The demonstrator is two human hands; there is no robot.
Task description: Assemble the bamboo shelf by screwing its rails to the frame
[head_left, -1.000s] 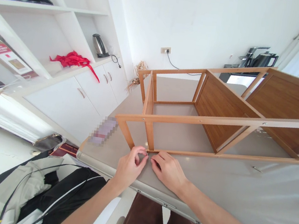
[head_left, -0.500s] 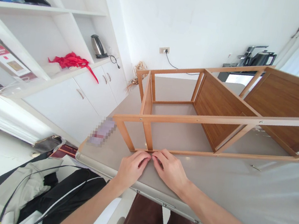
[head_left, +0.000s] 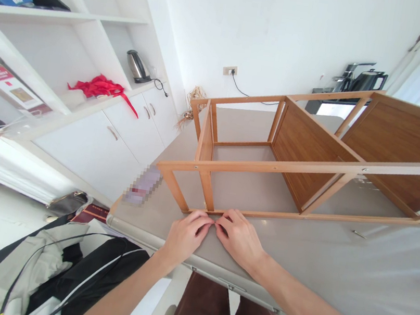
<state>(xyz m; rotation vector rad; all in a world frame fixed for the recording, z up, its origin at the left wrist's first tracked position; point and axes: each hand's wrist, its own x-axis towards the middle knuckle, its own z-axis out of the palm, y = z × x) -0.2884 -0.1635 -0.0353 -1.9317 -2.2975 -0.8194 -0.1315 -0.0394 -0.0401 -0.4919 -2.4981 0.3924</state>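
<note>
A wooden shelf unit (head_left: 275, 166) lies on its side on the grey table (head_left: 295, 275), its inner panels standing on edge. Right in front of its lower rail, near the left end, my left hand (head_left: 186, 234) and my right hand (head_left: 239, 238) meet at the fingertips. Both hands are closed in a pinch. Whatever sits between the fingertips is too small or too hidden to make out. A small screw-like metal piece (head_left: 360, 234) rests on the tabletop to the right of my hands.
White shelving and cupboards (head_left: 91, 132) stand at the left, with a steel kettle (head_left: 138, 67) and red ribbon (head_left: 100, 87). Clothes and cables (head_left: 95, 261) are piled at lower left. A blurred-out item (head_left: 142, 185) lies on the table's left end. Behind the unit is a black kettle (head_left: 367, 82).
My fingertips have shifted very slightly and still meet at the same rail. The shelf unit and the metal piece stay in place; the view has tilted a little.
</note>
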